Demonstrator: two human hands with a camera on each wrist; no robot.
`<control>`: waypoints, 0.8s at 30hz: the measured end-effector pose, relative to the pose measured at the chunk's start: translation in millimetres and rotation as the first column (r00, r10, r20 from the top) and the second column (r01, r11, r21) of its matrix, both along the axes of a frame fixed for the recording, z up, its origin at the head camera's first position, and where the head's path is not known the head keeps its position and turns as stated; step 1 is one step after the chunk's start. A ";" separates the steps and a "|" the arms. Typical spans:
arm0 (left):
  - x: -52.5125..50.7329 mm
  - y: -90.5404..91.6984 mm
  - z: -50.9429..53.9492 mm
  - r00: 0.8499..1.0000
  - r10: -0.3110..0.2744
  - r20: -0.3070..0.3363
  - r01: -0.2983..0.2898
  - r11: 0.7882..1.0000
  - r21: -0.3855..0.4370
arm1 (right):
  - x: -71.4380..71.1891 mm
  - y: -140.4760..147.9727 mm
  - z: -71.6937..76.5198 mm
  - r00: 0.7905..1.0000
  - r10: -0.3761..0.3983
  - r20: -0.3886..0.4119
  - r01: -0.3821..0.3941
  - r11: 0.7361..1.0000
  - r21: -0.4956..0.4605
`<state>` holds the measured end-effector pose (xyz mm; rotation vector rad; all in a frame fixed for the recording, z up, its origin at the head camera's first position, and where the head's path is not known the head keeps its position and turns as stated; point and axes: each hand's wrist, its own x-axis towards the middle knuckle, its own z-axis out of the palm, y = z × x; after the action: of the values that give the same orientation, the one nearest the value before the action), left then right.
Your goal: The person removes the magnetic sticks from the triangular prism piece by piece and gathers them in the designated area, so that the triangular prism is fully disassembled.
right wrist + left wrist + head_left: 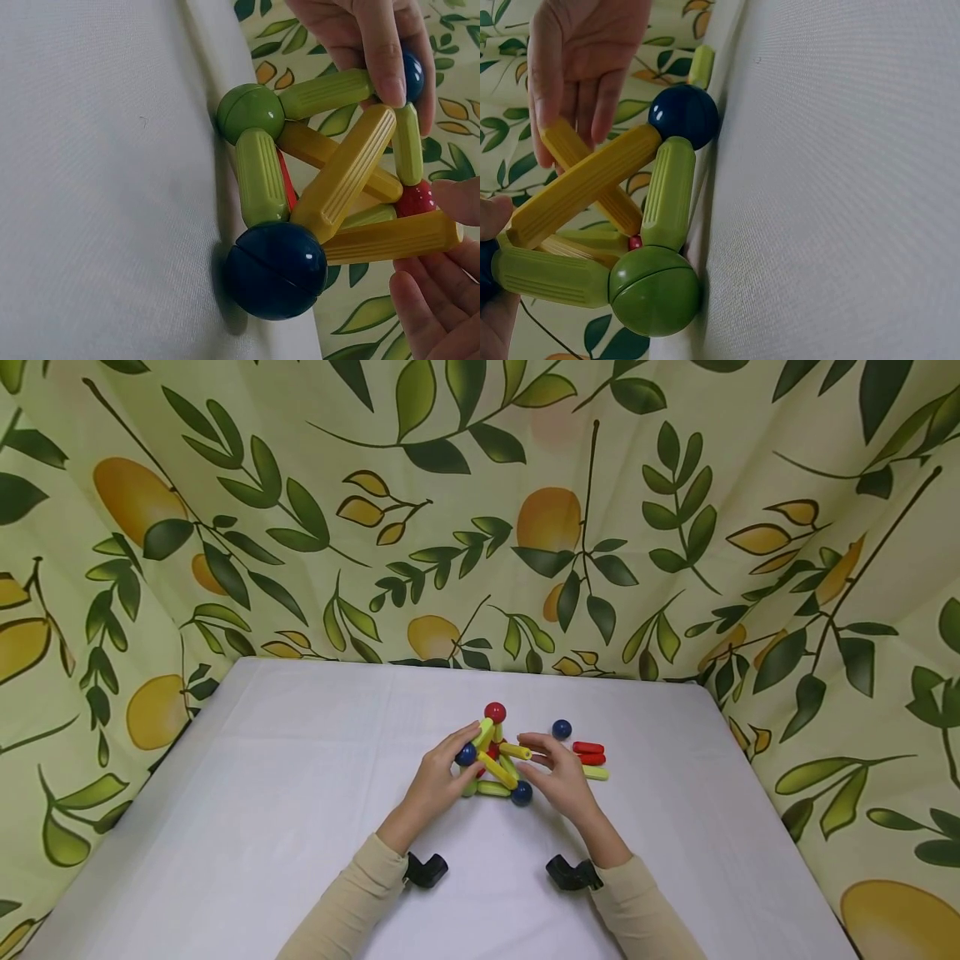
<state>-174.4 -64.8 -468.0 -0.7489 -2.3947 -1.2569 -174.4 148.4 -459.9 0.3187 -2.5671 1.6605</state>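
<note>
A structure of rods and balls stands on the table, with a dark blue ball [521, 792] and a green ball [655, 291] at its base and a red ball [495, 713] at the far side. My left hand [435, 778] holds its raised blue ball [466, 754], thumb beside the upper end of a slanting yellow rod [349, 169]. On the right side, my right hand [564, 781] has its thumb and fingers around the free end of another yellow rod [397, 238]. Light green rods [669, 193] join the balls; the structure's inner part is partly hidden.
Right of the structure lie a loose dark blue ball [562, 729], two red rods [588, 748] and a light green rod [596, 772]. A white cloth covers the table [300, 810], and a leaf-patterned curtain [450, 568] hangs behind and beside it.
</note>
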 end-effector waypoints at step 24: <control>0.7 0.3 0.5 1.000 0.004 0.001 -0.004 1.000 -0.002 | 0.1 5.7 -6.9 0.995 -0.037 -0.095 0.055 0.980 0.189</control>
<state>-173.7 -64.4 -467.5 -0.7433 -2.3974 -1.2541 -174.3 154.1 -466.8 0.3352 -2.6484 1.3532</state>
